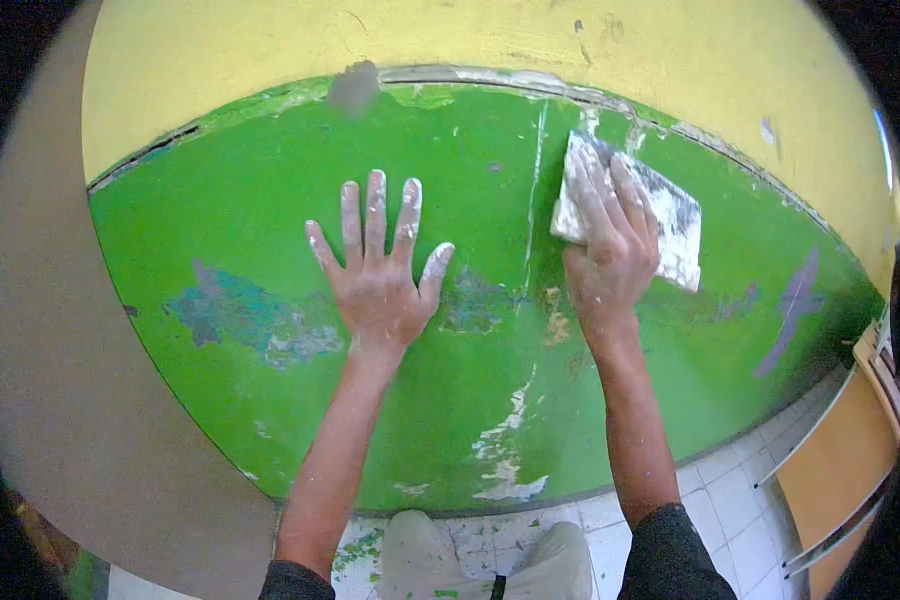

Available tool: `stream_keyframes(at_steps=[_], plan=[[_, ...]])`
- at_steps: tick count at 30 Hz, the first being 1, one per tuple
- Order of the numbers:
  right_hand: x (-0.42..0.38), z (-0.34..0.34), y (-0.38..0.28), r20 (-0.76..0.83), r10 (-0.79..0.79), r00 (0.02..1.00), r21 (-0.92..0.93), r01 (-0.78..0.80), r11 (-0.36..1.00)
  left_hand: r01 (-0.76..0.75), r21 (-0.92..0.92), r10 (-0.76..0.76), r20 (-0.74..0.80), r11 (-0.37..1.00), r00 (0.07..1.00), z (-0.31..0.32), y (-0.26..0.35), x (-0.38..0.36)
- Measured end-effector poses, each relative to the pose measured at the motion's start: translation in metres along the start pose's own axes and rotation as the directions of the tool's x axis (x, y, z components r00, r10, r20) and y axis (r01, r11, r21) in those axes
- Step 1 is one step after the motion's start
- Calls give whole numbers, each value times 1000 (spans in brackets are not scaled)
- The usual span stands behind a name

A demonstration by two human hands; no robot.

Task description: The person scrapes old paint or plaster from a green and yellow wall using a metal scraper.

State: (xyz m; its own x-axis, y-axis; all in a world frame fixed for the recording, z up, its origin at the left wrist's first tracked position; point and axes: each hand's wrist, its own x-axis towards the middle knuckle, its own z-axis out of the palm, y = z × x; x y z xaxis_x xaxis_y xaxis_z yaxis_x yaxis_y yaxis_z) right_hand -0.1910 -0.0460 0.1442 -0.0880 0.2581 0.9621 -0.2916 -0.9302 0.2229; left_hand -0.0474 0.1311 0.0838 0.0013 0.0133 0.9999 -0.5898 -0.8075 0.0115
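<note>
My left hand (pixel 378 285) lies flat on the green wall panel (pixel 260 200), its fingers spread and dusted white, holding nothing. On the right, my right hand (pixel 613 235) grips a flat, white-smeared rectangular tool (pixel 678 238) against the green surface, just below the cracked seam. Its fingers lie together over the tool's left part, and the tool tilts down to the right. White filler (pixel 470 75) runs along the seam under the yellow wall (pixel 450 30). A thin white streak runs down the green between my hands.
A brown surface (pixel 70 300) stands at the left. At the lower right are wooden furniture pieces (pixel 835 460) with metal legs. Green flakes (pixel 360 550) lie on the white tiled floor (pixel 710 500) near my knees. Bare grey and white patches (pixel 510 470) mark the green wall.
</note>
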Motion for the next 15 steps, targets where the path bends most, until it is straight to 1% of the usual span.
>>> stream_keyframes(at_steps=[2, 4, 7, 10, 12, 14, 15], plan=[[-3, 6, 1, 0, -7, 1000, 0, 7, 1000, -11, -24, 12, 27, 1000, 1000, -4, 1, 0], [3, 10, 2, -16, -70, 997, -9, 70, 997, -4, -29, 5, 15, 1000, 1000, -4, 1, -1], [38, 9, -4, -7, -33, 999, -34, 33, 999, -13, -32, 14, 16, 999, 1000, 0, 2, 1], [25, 7, -2, 18, -17, 1000, -3, 17, 1000, -12, -36, 13, 32, 999, 999, -3, 2, -1], [9, 7, -1, 19, -56, 998, 23, 55, 998, -1, -37, 2, 20, 999, 1000, -3, 1, 0], [3, 16, 2, -20, -66, 998, 14, 67, 998, -9, -30, 10, 22, 1000, 1000, -2, 2, 0], [19, 14, 0, -40, -58, 997, -24, 57, 998, -18, -29, 19, 23, 999, 1000, -2, 2, 1]])
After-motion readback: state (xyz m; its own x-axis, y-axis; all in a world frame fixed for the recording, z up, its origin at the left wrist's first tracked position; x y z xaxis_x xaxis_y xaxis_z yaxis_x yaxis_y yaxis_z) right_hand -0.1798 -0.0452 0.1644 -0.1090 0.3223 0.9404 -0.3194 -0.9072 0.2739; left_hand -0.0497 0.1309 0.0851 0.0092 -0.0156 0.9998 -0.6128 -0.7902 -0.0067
